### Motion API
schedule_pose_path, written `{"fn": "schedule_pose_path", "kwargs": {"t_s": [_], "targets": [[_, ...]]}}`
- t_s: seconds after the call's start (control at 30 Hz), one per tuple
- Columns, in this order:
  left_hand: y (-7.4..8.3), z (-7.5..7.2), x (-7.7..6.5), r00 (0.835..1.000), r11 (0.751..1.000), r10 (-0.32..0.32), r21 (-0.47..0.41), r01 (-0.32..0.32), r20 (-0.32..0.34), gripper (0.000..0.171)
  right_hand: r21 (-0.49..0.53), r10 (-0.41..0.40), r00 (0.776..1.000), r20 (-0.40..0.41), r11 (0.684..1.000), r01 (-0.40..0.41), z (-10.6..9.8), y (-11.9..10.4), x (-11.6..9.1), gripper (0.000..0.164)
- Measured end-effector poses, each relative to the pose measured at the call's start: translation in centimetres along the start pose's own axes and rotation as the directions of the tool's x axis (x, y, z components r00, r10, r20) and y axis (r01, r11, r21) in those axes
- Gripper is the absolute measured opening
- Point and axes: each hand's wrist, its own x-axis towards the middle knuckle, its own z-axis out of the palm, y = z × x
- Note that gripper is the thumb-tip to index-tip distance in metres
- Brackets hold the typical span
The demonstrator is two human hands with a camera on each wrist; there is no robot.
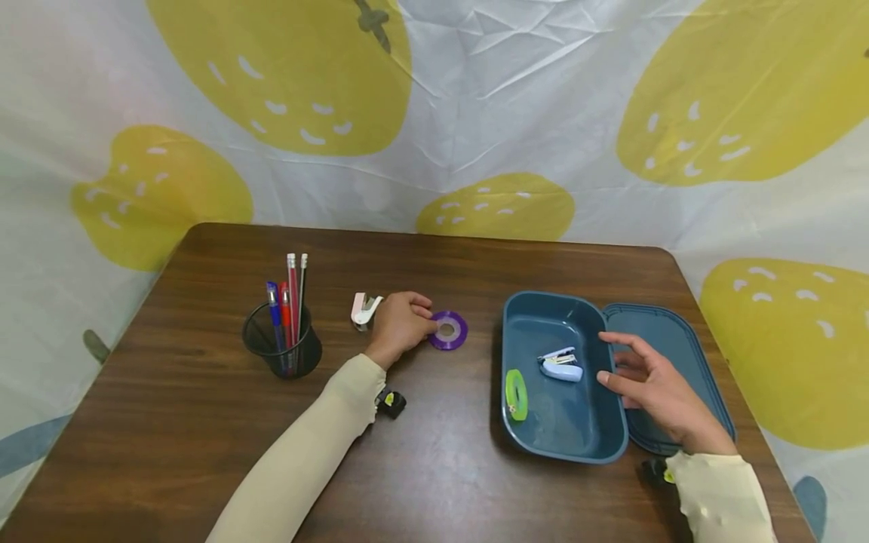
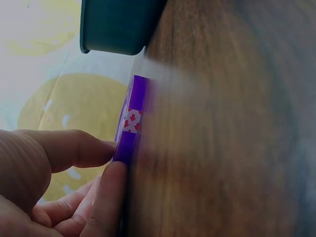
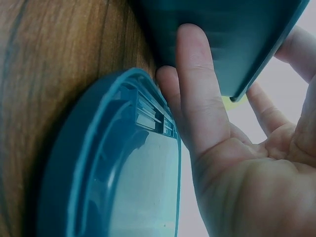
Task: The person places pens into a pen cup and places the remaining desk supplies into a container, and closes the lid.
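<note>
My left hand (image 1: 402,329) pinches the near edge of a purple tape roll (image 1: 458,331) at the middle of the table. In the left wrist view the roll's rim (image 2: 139,94) carries a white tab with red arrows, and two fingertips meet at its edge. To the right is a blue plastic box (image 1: 543,441) with a green tape roll (image 1: 516,395) and a light blue stapler (image 1: 562,371) inside. My right hand (image 1: 655,385) holds the box's right wall, thumb and index finger over the rim. Its other fingers (image 3: 197,74) lie along the outer side.
The blue lid (image 1: 668,339) lies right of the box, partly under my right hand. A white stapler (image 1: 364,309) sits just behind my left hand. At the left a black mesh cup (image 1: 308,354) holds several pens and pencils. A patterned cloth (image 1: 475,113) hangs behind the table.
</note>
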Motion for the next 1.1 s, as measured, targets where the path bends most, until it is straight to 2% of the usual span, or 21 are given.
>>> {"fn": "schedule_pose_path", "kwargs": {"t_s": [0.27, 0.43, 0.53, 0.7, 0.87, 1.1], "targets": [[0.2, 0.0, -0.3, 1.000, 1.000, 0.008, -0.002, -0.008, -0.022, 0.039, -0.002, 0.001, 1.000, -0.001, 1.000, -0.001, 0.0, 0.1, 0.0, 0.078], [0.1, -0.3, -0.4, 1.000, 0.996, -0.014, -0.093, 0.013, -0.008, 0.040, -0.004, 0.004, 1.000, -0.002, 1.000, -0.004, 0.0, 0.1, 0.0, 0.078], [-0.1, -0.4, -0.3, 0.999, 0.979, -0.037, -0.198, 0.044, 0.035, 0.040, 0.001, 0.007, 1.000, 0.000, 1.000, -0.007, 0.1, 0.2, 0.0, 0.079], [-0.4, -0.6, -0.2, 0.991, 0.938, -0.058, -0.333, 0.096, 0.122, 0.040, 0.013, 0.005, 1.000, 0.001, 1.000, -0.005, 0.1, 0.1, 0.0, 0.079], [-0.5, -1.0, -0.2, 0.980, 0.915, -0.054, -0.383, 0.126, 0.194, 0.040, 0.022, -0.003, 1.000, 0.001, 1.000, 0.003, 0.1, 0.0, -0.1, 0.080], [-0.4, -1.4, -0.4, 0.964, 0.898, -0.042, -0.413, 0.153, 0.264, 0.038, 0.016, 0.003, 1.000, 0.001, 1.000, -0.003, 0.1, 0.1, -0.1, 0.080]]}}
